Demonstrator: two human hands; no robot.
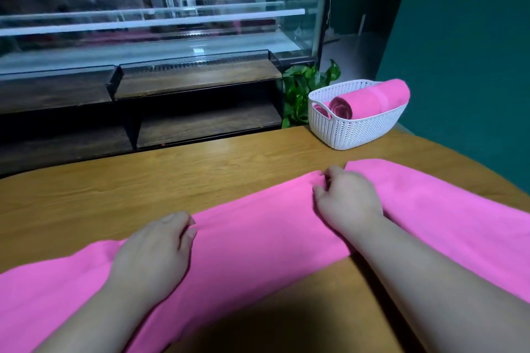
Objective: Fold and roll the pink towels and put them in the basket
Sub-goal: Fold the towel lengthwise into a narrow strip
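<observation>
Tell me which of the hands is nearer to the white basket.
Right. The right hand grips the pink towel in front of the basket; the left hand grips it farther left.

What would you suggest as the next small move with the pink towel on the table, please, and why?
Probably draw the held far edge over toward the near edge, narrowing the pink towel. It lies flat and unrolled, and the left hand and right hand both grip that far edge.
</observation>
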